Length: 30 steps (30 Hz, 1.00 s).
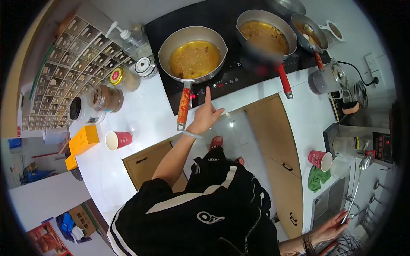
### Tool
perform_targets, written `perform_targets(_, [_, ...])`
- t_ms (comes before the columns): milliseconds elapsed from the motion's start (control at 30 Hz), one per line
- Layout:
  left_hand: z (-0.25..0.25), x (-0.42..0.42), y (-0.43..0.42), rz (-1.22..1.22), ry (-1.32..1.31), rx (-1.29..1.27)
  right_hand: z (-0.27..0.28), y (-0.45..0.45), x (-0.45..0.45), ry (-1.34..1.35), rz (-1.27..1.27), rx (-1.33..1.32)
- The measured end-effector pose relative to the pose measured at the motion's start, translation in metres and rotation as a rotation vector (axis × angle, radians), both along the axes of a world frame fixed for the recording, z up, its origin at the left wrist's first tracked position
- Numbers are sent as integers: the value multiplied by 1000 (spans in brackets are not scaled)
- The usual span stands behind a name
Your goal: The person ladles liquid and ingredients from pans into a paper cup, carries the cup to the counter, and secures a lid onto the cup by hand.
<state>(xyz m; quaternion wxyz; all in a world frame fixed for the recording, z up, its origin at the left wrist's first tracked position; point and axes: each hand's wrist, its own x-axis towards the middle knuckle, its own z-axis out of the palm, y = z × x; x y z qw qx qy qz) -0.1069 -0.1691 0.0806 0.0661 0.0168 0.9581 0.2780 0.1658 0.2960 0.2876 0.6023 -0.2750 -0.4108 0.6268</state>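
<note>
My left hand (206, 115) reaches to the front edge of the black cooktop (156, 32). Its index finger is stretched out at the touch controls, where red lights show, and the hand holds nothing. Beside it is a saucepan (164, 55) with yellow-brown liquid inside and an orange-red patterned handle. Out at the lower right, my right hand (329, 227) grips the handle of a metal ladle (366, 162), whose bowl points up and away. Some right-hand fingers are hidden.
A second pan (291, 36) with a red handle and a smaller pan (322, 37) also hold liquid. Jars (124, 80), a pump bottle (128, 36), a yellow box (84, 140) and a paper cup (119, 140) stand left. Another cup (317, 158) and green cloth (318, 178) are by the sink (331, 200).
</note>
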Motion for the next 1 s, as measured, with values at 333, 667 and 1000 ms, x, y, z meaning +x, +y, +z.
perform_targets(333, [76,7,-81,379,-781,1786,-3,-40,-23,51,-7,-69])
perform_targets(667, [137,11,-57,218,-449,1335,-10,-75,-29,-76,37,90])
perform_targets(1000, [194,48,34,-78,-752,1314,53,-93,-93,-392,374,1267])
